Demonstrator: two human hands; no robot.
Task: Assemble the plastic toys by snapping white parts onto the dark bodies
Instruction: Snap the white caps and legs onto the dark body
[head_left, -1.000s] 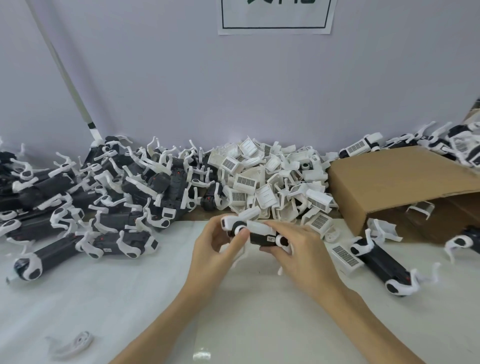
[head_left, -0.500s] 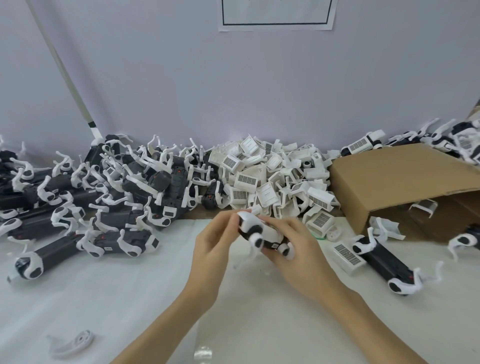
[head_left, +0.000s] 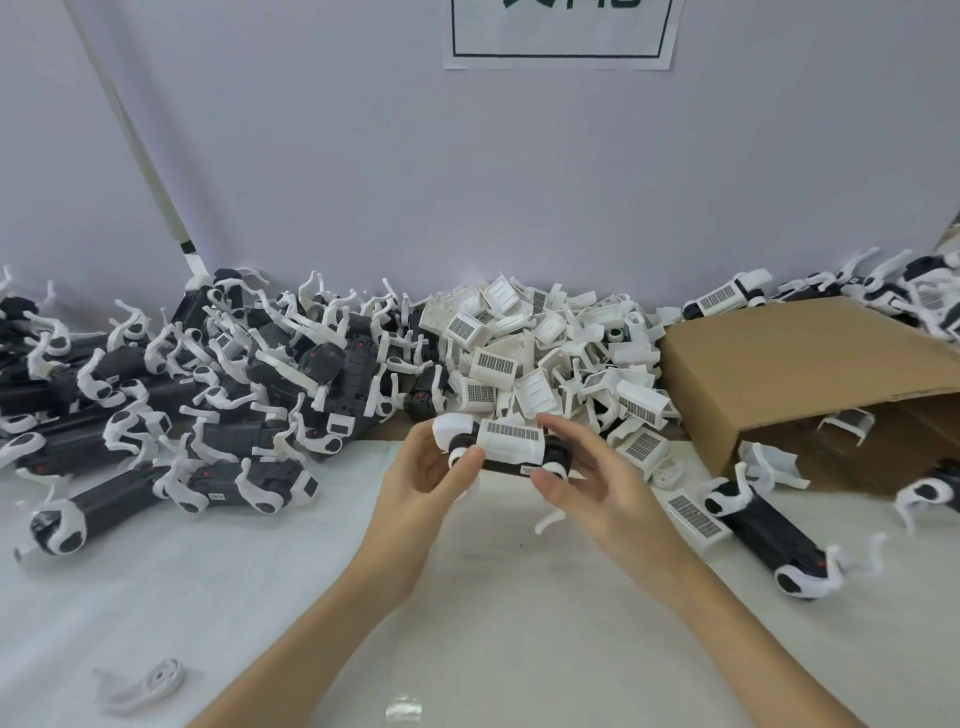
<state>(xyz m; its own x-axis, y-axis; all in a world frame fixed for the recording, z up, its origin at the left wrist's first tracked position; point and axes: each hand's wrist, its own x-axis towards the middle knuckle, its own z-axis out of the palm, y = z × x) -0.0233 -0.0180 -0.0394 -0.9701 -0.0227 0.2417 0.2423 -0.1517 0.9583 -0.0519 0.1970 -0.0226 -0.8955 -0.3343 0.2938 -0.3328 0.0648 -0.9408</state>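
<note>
Both hands hold one toy (head_left: 506, 447) level above the white table (head_left: 493, 597): a dark body with a white cover whose grille faces up. My left hand (head_left: 423, 488) grips its left end, thumb by the white wheel arch. My right hand (head_left: 587, 480) pinches its right end between thumb and fingers. A heap of loose white covers (head_left: 545, 358) lies just behind the hands. A pile of dark bodies with white arms (head_left: 182, 384) fills the back left.
A tipped cardboard box (head_left: 810, 374) lies at the right with white parts inside. A dark body (head_left: 763, 535) and a white cover (head_left: 693, 519) lie right of my hands. A lone white clip (head_left: 150, 680) sits near the front left. More toys (head_left: 831, 293) line the back right wall.
The toy was tilted half a second ago; now it is turned level with the grille side up, and both hands have shifted slightly upward.
</note>
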